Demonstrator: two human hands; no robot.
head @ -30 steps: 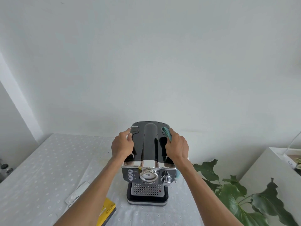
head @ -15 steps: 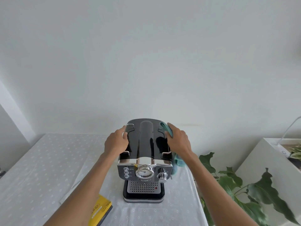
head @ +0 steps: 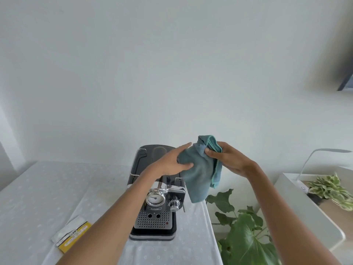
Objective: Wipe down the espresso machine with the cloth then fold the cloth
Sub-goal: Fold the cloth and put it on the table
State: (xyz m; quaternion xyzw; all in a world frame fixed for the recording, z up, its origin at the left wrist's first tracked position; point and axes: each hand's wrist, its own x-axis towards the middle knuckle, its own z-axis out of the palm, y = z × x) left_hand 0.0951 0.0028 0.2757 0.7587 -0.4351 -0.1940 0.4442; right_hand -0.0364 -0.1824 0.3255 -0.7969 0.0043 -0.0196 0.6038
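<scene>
The desk (head: 38, 197), covered in a pale dotted sheet, carries the espresso machine (head: 155, 203) near its right edge, a bulky black and chrome body with a round gauge, a knob and a perforated drip grille facing the camera; it looks heavy and rigid, with glossy top panels that would be slippery to the touch. Beyond the desk's right edge stands a large-leafed plant (head: 246, 236), and further right a white stand with a smaller variegated plant (head: 330, 190). The cloth (head: 200, 175), teal and soft, hangs in the air above the machine's right side, clear of it, held between both hands. It is light and limp, draping in loose folds with its lower corner dangling free, so it should be taken by edges or corners rather than the bunched middle if it is to be folded flat. The right hand (head: 227, 159) is clenched on the gathered upper edge, pinching it between thumb and fingers. The left hand (head: 172, 161) grasps the cloth's left side, thumb beneath and fingers stretched over the fabric. A small yellow packet (head: 76, 237) lies at the desk's near left.
</scene>
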